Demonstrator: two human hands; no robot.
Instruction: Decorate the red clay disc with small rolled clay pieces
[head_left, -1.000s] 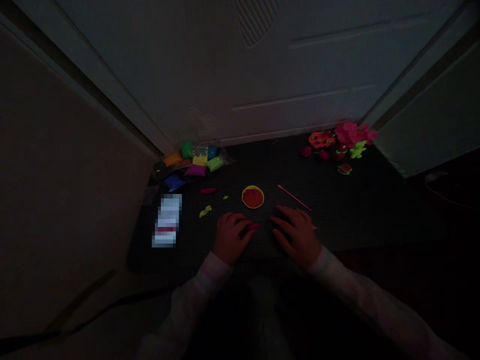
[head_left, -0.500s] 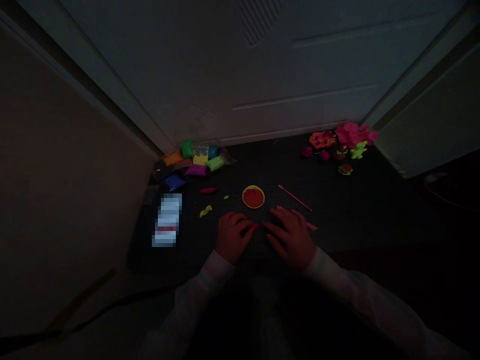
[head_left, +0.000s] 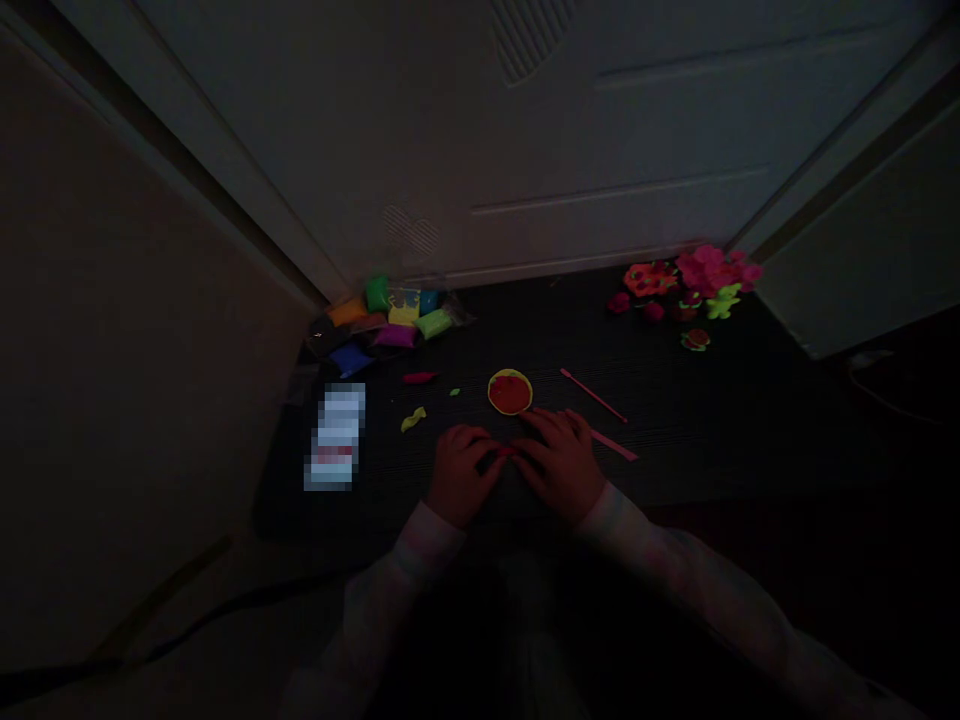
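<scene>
Between my two hands is a small piece of red clay (head_left: 508, 451), low over the dark table. My left hand (head_left: 459, 475) pinches its left end between thumb and fingers. My right hand (head_left: 562, 465) closes thumb and fingertips on the other end, though the dim light blurs the contact. Just beyond the fingers lies a red clay disc with a yellow rim (head_left: 511, 394), bits of green on its top edge. A flat pink tool (head_left: 616, 446) is partly hidden under my right hand, and a thin pink stick tool (head_left: 594, 396) lies behind it.
Left of the disc are a red clay roll (head_left: 420, 378), a yellow clay scrap (head_left: 413, 419) and a green bit (head_left: 454, 392). Coloured clay packets (head_left: 396, 336) lie at back left, a blurred-out phone-like rectangle (head_left: 335, 437) in front. Clay figures (head_left: 705, 272) stand at back right.
My right hand has moved left, off the flat pink tool, and come up to the red clay in my left hand. The left hand stays nearly in place.
</scene>
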